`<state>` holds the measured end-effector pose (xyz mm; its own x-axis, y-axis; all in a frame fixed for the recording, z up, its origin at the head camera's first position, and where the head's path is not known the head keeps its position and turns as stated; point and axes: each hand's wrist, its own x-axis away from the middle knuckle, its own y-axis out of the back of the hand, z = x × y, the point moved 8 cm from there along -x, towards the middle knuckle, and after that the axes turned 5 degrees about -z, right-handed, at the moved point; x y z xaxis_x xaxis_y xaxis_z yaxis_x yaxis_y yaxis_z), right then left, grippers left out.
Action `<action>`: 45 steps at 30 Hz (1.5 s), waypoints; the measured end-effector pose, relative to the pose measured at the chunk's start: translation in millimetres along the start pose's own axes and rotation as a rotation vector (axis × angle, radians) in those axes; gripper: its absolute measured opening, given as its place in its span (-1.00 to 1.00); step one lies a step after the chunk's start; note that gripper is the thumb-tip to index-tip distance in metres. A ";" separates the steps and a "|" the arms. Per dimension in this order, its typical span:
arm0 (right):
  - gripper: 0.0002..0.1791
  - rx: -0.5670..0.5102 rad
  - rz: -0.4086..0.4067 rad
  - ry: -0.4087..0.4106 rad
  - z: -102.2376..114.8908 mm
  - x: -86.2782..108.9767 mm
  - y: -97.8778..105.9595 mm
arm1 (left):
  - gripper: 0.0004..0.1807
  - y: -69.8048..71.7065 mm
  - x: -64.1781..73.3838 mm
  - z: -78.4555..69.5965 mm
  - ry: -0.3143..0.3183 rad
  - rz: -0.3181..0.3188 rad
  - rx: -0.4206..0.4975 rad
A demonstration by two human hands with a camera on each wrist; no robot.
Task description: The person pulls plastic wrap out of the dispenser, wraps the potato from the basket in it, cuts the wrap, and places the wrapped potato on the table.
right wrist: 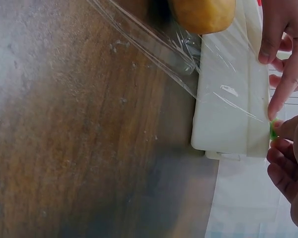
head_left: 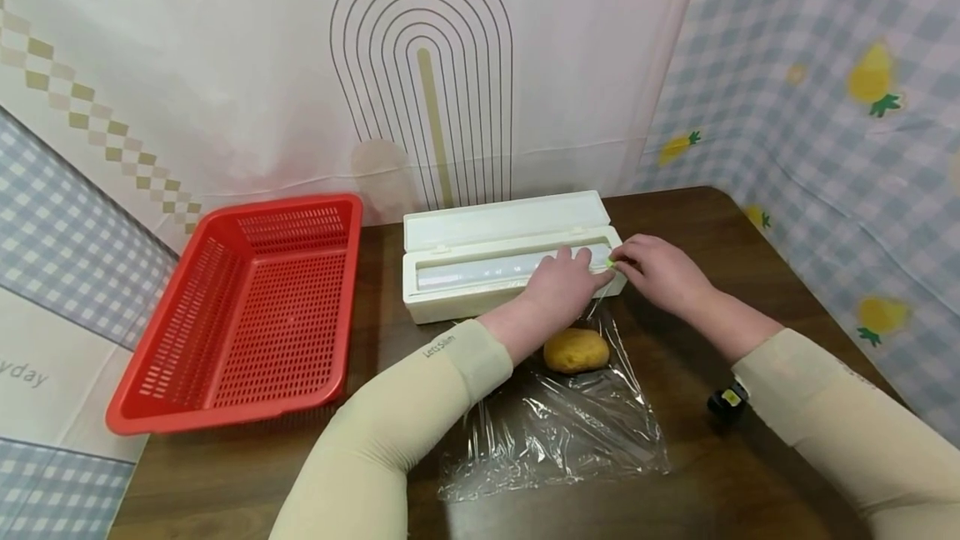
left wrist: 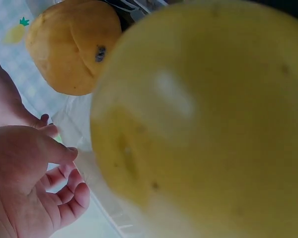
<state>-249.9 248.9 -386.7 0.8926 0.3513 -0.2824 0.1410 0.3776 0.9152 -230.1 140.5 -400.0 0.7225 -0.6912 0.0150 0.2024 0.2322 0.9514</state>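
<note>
A white cling film box [head_left: 450, 307] stands with its lid raised and a roll [head_left: 480, 272] inside. Clear film [head_left: 555, 432] runs from its front edge over the table. My left hand [head_left: 558, 286] rests on the front edge near the right end, its thumb stretched towards my right hand [head_left: 663, 273]. Between the right thumb and fingertips a small green slider [right wrist: 274, 130] is pinched at the box's end. A yellow potato [head_left: 576, 350] lies on the film before the box. Another yellow, potato-like thing [left wrist: 203, 119] looms close in the left wrist view; my left arm mostly hides it from the head view.
A red plastic basket [head_left: 341, 332] stands on the left of the brown wooden table [head_left: 397, 273]. Patterned cloth [head_left: 570, 65] hangs behind and along the sides. A black wrist camera [head_left: 727, 398] sits under my right wrist.
</note>
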 end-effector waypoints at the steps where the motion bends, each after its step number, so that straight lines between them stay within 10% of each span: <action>1: -0.84 0.000 0.004 0.002 0.1 -0.7 -0.3 | -0.33 -0.4 -0.2 0.4 0.005 0.003 -0.001; 36: -0.86 -0.054 0.025 0.115 -3.3 -7.0 5.2 | -0.38 2.4 -8.5 2.0 0.005 0.018 0.097; 45: -0.85 -0.058 0.046 0.088 -1.1 -9.6 -3.3 | -0.40 15.1 15.6 35.0 0.157 0.015 0.377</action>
<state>-259.4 245.2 -387.3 0.8560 0.4424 -0.2675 0.0736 0.4079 0.9101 -238.9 109.3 -374.6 0.8214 -0.5702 0.0107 -0.0448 -0.0457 0.9979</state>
